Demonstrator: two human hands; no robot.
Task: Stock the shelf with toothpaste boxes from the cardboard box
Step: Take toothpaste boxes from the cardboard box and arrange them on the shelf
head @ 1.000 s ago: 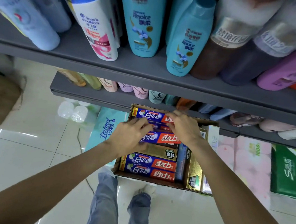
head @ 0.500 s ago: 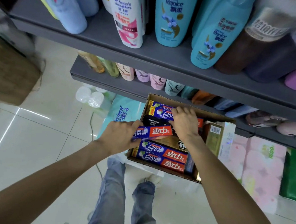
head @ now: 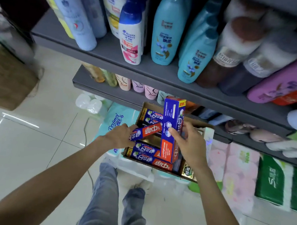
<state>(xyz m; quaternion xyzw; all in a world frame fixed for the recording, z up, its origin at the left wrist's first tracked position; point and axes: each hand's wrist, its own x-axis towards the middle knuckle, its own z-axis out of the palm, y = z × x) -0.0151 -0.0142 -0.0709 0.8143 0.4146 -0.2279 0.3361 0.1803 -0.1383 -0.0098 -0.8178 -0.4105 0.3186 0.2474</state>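
An open cardboard box point(head: 143, 106) sits low in front of the shelving, filled with several blue-and-red toothpaste boxes point(head: 145, 156). My left hand point(head: 120, 137) grips one toothpaste box point(head: 146, 132) by its blue end, tilted upward to the right just above the carton. My right hand point(head: 189, 145) holds a second toothpaste box point(head: 173, 120) upright, lifted clear of the carton, fingers wrapped round its middle.
A grey shelf point(head: 148, 70) above carries shampoo bottles point(head: 164, 31). A lower shelf point(head: 99, 87) holds small bottles. Tissue packs point(head: 276, 182) stack at the right, a light-blue pack point(head: 117, 120) lies left of the carton. My legs point(head: 109, 200) stand on tiled floor.
My right hand has lifted a toothpaste box out of the carton and stood it upright. My left hand has raised its box a little. The view has tilted upward toward the shelves.
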